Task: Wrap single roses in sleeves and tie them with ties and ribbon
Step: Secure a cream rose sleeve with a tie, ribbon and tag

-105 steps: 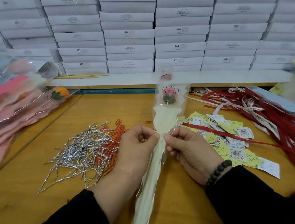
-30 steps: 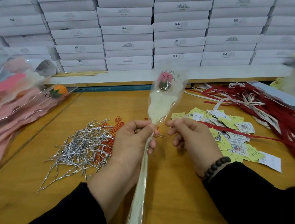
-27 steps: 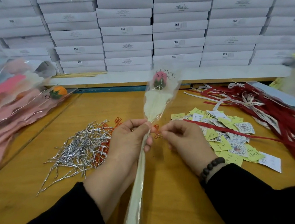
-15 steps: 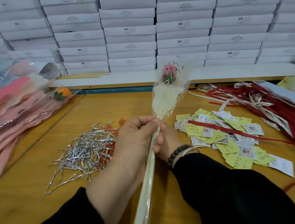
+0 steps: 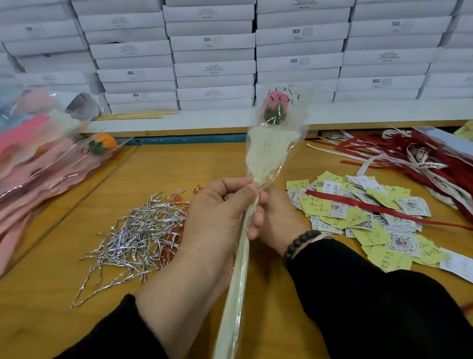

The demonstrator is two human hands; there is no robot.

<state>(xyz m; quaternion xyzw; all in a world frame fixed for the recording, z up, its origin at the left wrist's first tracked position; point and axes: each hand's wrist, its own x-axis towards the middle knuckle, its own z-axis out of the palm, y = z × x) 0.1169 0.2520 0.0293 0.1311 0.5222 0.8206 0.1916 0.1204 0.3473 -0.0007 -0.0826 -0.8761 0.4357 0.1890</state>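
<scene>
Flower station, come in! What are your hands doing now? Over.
Left hand grips sleeved rose at its neck. Right hand behind it, grip unclear. Nothing in the way.

Hands: 2, left hand [image 5: 218,217] + right hand [image 5: 278,218]. Sleeved rose [image 5: 274,111]: 1 held. Orange rose [image 5: 103,141]: 1 (pile beside uncountable). Bead bracelet [image 5: 299,241]: 1.

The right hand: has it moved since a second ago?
Yes. The right hand has slid left, away from the yellow tags, behind the sleeved rose.
</scene>
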